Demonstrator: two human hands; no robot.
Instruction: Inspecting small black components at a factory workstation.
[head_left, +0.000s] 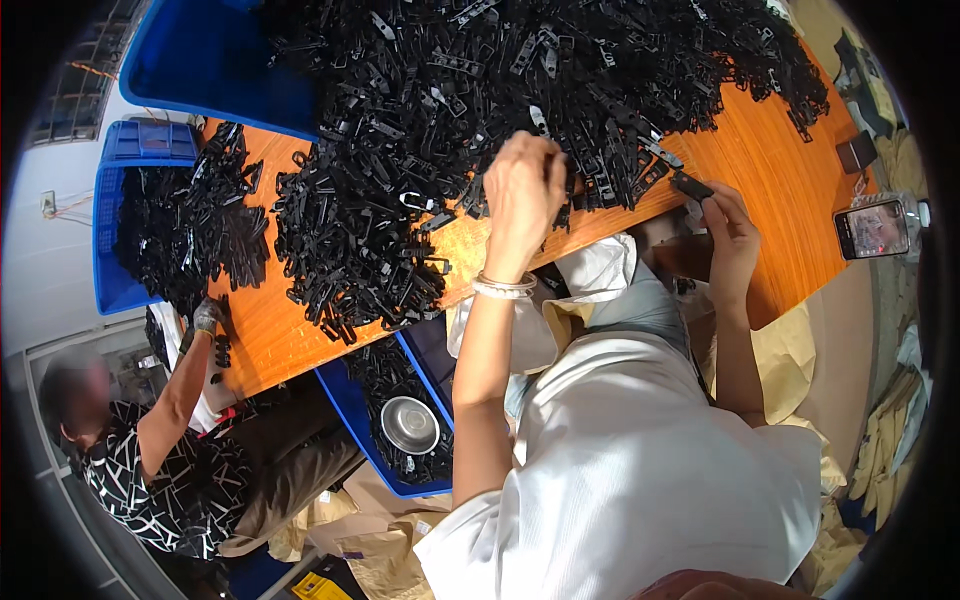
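Observation:
My left hand (525, 187), with a pale bracelet at its wrist, is at the near edge of a big heap of black plastic pieces (480, 110). Its fingers are curled down and closed; what they hold, if anything, is hidden. Farther right, my right hand (733, 235) pinches one small, long, flat black plastic piece (690, 187) between thumb and fingers, over the table's near edge. A few grey-looking pieces (660, 152) lie at the heap's edge between the hands.
Blue bins (190, 75) stand at the far left of the wooden table (765, 190). Below the edge, another blue bin (345, 420) holds black pieces and a metal bowl (410, 425). A gloved co-worker (160, 460) sits at left. A phone (872, 231) stands at right.

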